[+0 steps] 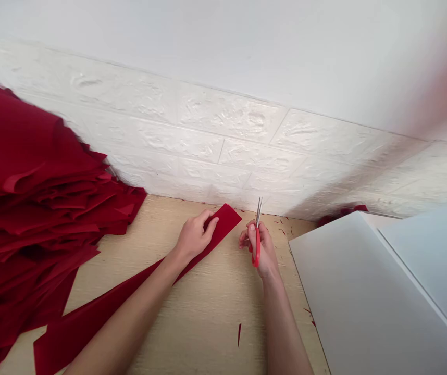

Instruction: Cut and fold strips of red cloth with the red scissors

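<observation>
A long folded strip of dark red fabric (106,299) lies slantwise across the table, passing beneath my left forearm. Near its far end my left hand (197,233) is closed on it, thumb on top and fingers at the edge. To the right, apart from the fabric, my right hand (263,247) holds scissors with red handles (257,245). Their metal blades point up toward the wall and look nearly closed. A thin red sliver of fabric (239,334) rests on the table between my forearms.
A tall, uneven pile of red fabric (32,208) stands at the left. White box-like panels (356,281) take up the right side, with more red fabric (340,212) behind them. A white brick-patterned wall (192,140) borders the wooden table (208,323). Small red scraps lie along its far edge.
</observation>
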`<move>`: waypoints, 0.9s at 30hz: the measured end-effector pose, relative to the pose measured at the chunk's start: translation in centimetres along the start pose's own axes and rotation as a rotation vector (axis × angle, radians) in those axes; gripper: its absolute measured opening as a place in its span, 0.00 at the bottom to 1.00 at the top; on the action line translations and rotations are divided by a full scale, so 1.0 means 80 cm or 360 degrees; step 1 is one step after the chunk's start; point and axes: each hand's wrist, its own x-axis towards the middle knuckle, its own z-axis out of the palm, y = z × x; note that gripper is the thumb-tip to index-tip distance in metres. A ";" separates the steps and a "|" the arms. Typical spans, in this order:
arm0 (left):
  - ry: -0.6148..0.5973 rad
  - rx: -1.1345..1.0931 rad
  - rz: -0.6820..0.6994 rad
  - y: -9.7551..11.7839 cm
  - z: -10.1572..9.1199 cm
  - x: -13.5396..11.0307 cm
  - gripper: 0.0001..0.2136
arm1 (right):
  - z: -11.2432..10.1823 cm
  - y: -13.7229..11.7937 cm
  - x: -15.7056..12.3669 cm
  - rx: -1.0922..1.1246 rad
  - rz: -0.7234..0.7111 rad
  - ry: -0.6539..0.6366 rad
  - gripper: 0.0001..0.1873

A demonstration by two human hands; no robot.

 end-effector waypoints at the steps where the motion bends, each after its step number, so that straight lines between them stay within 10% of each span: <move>1: 0.0018 0.0000 0.0002 0.004 -0.005 0.002 0.12 | -0.001 -0.004 -0.006 -0.0064 0.0013 -0.0058 0.26; 11: 0.0116 0.0150 0.0058 0.036 -0.044 0.034 0.11 | 0.014 -0.020 -0.031 -0.0246 0.0242 -0.0756 0.31; 27: -0.0018 0.0042 0.0011 0.033 -0.046 0.031 0.10 | 0.026 -0.020 -0.025 -0.0406 0.0148 -0.0726 0.30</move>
